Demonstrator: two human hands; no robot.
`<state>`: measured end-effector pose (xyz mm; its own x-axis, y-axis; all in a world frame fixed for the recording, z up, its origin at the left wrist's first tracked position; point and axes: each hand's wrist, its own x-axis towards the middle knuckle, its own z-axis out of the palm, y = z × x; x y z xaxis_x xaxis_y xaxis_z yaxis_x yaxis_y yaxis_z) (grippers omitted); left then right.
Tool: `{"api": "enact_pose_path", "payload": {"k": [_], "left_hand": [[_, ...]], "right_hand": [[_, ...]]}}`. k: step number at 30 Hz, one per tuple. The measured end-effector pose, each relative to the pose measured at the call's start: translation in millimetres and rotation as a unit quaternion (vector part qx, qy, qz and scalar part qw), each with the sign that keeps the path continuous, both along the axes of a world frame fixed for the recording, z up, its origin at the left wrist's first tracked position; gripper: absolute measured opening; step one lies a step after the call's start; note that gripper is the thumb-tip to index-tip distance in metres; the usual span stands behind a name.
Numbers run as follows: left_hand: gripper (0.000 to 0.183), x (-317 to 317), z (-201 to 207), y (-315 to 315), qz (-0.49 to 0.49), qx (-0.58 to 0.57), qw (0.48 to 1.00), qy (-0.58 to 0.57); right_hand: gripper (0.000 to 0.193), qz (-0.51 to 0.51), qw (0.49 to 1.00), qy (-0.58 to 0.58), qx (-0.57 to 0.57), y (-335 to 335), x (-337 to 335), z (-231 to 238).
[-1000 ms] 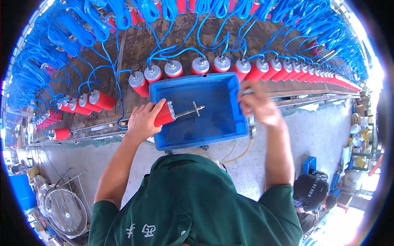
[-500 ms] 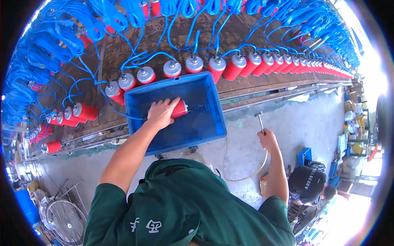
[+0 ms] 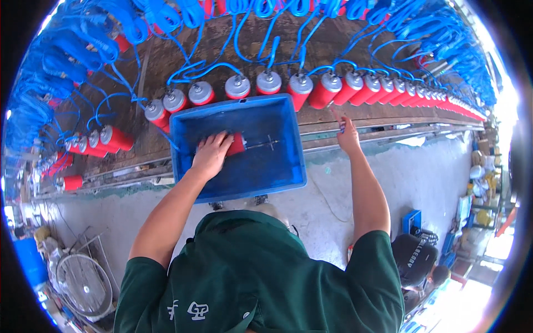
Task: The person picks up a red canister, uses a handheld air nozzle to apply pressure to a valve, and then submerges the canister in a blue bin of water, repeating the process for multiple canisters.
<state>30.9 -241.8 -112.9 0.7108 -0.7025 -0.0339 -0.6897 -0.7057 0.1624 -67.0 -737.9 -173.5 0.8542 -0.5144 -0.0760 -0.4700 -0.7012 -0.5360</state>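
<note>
My left hand [image 3: 211, 155] lies over a red cylinder [image 3: 236, 144] in a blue plastic tub [image 3: 239, 195], fingers curled around it. The cylinder is on its side. A thin rod with a small crosspiece [image 3: 271, 142] extends from its right end. My right hand [image 3: 348, 136] reaches to the table's front edge, closed around a slim hose-fed metal tool [image 3: 335, 114], which is blurred and mostly hidden. Its tip points toward a row of red cylinders with silver caps [image 3: 328, 89]. A thin hose [image 3: 327, 204] hangs down and passes behind my right forearm.
Blue cable coils [image 3: 189, 14] crowd the table's back and left side. More red cylinders [image 3: 114, 139] lie at the left on the dark wooden table [image 3: 222, 47]. A person in dark clothing [image 3: 413, 261] is low at the right, near a blue crate [image 3: 411, 221]. A wheeled metal frame [image 3: 83, 283] stands at lower left.
My right hand has moved up and forward with the tool, from over the floor to the table edge. My left hand and its cylinder have shifted slightly left.
</note>
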Motion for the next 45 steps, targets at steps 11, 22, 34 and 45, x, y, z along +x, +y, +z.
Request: {"api": "enact_pose_path", "payload": {"k": [11, 22, 34, 45], "left_hand": [[0.044, -50, 5, 17, 0.006, 0.016, 1.000, -0.016], [0.045, -59, 5, 15, 0.025, -0.018, 0.999, 0.043], [0.045, -59, 15, 13, 0.022, -0.007, 0.998, 0.062], [0.042, -58, 9, 15, 0.015, 0.007, 0.998, 0.056]], "right_hand": [[0.049, 0.045, 0.996, -0.010, -0.072, 32, -10, -15], [0.028, -0.092, 0.962, -0.247, 0.068, 193, -56, 50], [0.033, -0.062, 0.974, -0.217, 0.011, 227, -51, 64], [0.031, -0.049, 0.977, -0.210, -0.010, 231, -48, 66]]}}
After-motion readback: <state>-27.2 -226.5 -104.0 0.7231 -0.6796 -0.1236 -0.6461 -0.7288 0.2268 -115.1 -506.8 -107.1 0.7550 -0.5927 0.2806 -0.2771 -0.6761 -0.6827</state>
